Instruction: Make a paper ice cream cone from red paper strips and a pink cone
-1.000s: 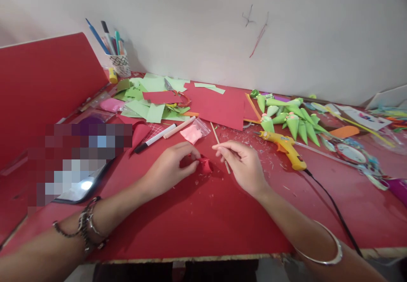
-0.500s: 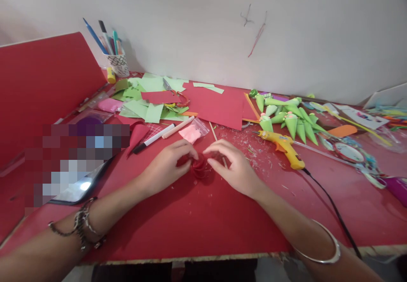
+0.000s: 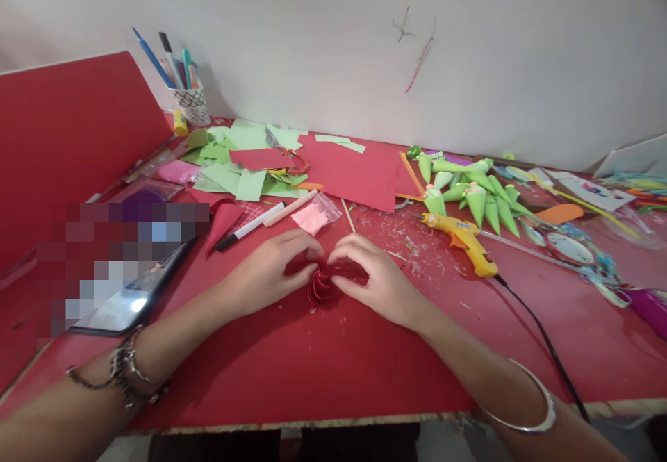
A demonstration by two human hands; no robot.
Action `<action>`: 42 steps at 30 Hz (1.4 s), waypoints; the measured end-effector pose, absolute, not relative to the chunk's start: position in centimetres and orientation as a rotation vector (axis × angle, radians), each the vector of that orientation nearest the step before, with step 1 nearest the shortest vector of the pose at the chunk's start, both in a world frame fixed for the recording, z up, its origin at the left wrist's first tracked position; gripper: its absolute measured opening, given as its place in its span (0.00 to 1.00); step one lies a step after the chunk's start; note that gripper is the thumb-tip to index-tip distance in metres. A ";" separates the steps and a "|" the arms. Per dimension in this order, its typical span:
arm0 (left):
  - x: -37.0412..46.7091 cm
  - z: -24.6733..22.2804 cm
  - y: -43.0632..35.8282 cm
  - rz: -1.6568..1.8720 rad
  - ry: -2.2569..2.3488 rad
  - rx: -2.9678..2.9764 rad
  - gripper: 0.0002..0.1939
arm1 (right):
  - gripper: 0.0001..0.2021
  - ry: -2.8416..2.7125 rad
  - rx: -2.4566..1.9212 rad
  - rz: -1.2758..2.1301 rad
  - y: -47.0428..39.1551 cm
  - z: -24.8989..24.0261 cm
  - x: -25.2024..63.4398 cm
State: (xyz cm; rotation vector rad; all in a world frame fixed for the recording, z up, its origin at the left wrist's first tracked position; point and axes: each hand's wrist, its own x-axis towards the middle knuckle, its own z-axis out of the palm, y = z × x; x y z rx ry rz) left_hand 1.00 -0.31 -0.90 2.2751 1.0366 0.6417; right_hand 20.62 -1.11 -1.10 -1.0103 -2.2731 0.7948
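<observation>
A coiled strip of red paper [image 3: 319, 291], its layers fanned in loose curls, is held just above the red tabletop. My left hand [image 3: 274, 266] pinches its upper left side between thumb and fingers. From the other side, my right hand [image 3: 379, 278] has its curved fingers and thumb closed on the coil's upper right. Fingertips partly hide the top of the coil. Beyond my hands lie a thin stick [image 3: 348, 216] and a small bag of pale pink material [image 3: 313, 216].
To the right lies a yellow glue gun [image 3: 465, 238] with a black cord, near several green paper cones [image 3: 475, 201]. Green paper scraps [image 3: 253, 183] and scissors [image 3: 298, 162] are at the back. A phone [image 3: 122, 306], a red paper cone [image 3: 223, 222] and a marker [image 3: 255, 224] lie left.
The red paper coil has tilted, and its layered curls now face more toward me, slightly lower and left. My right hand has shifted a little left, its fingers more curled.
</observation>
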 end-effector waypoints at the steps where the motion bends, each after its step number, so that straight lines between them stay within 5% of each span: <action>1: 1.0 -1.0 -0.3 0.635 1.027 2.288 0.07 | 0.07 -2.285 -0.998 0.788 -1.1 -1.1 20.6; 26: 0.9 -0.8 -0.4 0.999 1.149 2.346 0.05 | 0.06 -2.183 -0.968 0.653 -0.9 -1.3 20.7; 42: 0.8 -0.6 -0.8 0.800 0.992 2.412 0.12 | 0.03 -2.092 -0.888 0.469 -0.9 -1.4 20.8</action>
